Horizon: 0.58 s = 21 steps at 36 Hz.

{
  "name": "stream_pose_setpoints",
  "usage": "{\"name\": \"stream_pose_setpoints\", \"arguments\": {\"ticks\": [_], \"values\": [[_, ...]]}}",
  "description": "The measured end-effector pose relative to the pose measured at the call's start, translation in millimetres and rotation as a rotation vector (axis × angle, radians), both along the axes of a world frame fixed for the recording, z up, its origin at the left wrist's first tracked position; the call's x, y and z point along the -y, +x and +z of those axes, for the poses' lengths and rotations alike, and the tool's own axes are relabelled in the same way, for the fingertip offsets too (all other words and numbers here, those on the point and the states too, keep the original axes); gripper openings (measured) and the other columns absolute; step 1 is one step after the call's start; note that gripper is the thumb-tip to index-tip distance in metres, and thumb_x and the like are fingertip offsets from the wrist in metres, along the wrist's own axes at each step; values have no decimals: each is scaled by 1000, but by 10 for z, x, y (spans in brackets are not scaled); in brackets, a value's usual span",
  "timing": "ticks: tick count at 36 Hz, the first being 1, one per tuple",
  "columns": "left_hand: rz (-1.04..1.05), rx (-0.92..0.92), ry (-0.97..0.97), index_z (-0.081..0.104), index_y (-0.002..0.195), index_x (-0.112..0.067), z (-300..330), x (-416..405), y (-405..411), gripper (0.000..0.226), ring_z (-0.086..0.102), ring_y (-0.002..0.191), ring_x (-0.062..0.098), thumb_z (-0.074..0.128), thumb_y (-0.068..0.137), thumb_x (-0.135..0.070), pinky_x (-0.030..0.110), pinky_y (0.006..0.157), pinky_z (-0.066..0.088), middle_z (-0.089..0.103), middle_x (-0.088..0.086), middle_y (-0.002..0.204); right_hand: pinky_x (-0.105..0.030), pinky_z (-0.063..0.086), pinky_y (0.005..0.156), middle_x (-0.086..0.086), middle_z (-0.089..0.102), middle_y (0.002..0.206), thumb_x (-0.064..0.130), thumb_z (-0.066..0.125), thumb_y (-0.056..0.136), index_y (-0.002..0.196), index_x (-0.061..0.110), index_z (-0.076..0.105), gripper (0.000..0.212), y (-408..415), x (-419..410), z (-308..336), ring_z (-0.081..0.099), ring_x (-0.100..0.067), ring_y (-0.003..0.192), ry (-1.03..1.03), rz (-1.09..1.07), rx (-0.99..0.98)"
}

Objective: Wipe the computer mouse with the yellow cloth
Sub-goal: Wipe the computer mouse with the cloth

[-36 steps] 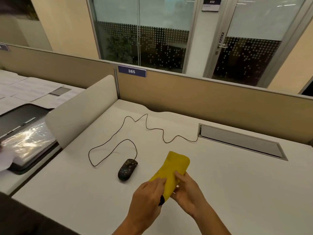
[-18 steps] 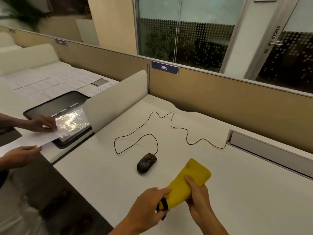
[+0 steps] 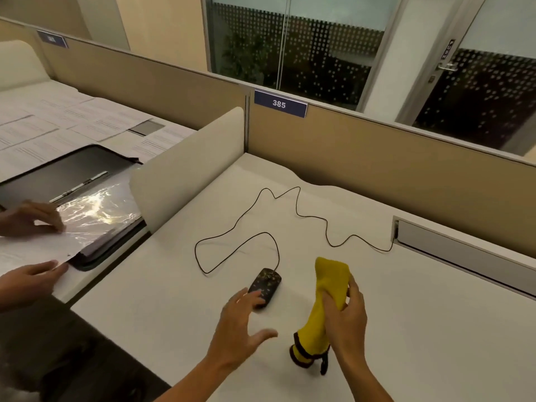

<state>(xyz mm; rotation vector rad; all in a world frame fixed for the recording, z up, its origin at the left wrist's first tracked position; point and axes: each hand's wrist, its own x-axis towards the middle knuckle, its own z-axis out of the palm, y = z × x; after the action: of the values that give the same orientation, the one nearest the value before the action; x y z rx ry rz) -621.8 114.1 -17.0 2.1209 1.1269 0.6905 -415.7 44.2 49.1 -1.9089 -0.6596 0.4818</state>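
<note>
Yellow fabric fills the right hand (image 3: 345,311), which is closed around the middle of the yellow cloth (image 3: 324,300) and holds it up off the table (image 3: 406,329), one end standing above the fingers and the dark-trimmed end hanging down near the surface. The left hand (image 3: 240,329) is spread open with nothing in it, palm down, its fingertips (image 3: 255,297) at or on the near end of the computer mouse (image 3: 265,285); whether they actually press on it cannot be told from this angle. The mouse is dark with a speckled pattern and lies on the white table just ahead of the left hand and to the left of the cloth, clear of the cloth with bare table between them. Its long axis runs away from the person and slightly to the right, the near end by the fingers and the far end carrying the cable (image 3: 295,210), which loops off to the left, then wanders across the table to a slot (image 3: 464,250) at the back right. By this layout the left hand is the nearer one and looks set to steady or lift the mouse, while the cloth would have to travel leftward and down to meet its top; no wiping has begun. Beyond a low divider (image 3: 185,169) on the left, another person's hands (image 3: 29,245) handle paper beside a black folder (image 3: 72,181).
</note>
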Motion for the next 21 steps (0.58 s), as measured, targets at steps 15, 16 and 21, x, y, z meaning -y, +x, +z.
{"name": "stream_pose_setpoints", "arguments": {"ticks": [15,16,21], "values": [[292,-330,-126,41,136,-26,-483,-449,215,103,20,145,29,55,54,-87,59,119,-3,46,-5,140,-19,32,46,-7,44,112,12,59,87,147,15,39,64,-388,-403,-181,46,-18,54,-423,330,601],[303,-321,-115,44,134,-27,-488,-449,229,100,21,144,29,55,54,-86,59,119,-2,48,-7,137,-16,28,44,-7,45,111,11,59,86,146,14,41,63,-408,-439,-193,45,-17,52,-423,343,611],[345,-285,-89,50,121,-31,-499,-446,281,78,26,142,27,56,61,-81,60,119,2,55,-11,126,-20,29,40,-10,50,106,5,61,79,143,12,44,67,-495,-607,-269,38,-16,48,-415,441,680]]}}
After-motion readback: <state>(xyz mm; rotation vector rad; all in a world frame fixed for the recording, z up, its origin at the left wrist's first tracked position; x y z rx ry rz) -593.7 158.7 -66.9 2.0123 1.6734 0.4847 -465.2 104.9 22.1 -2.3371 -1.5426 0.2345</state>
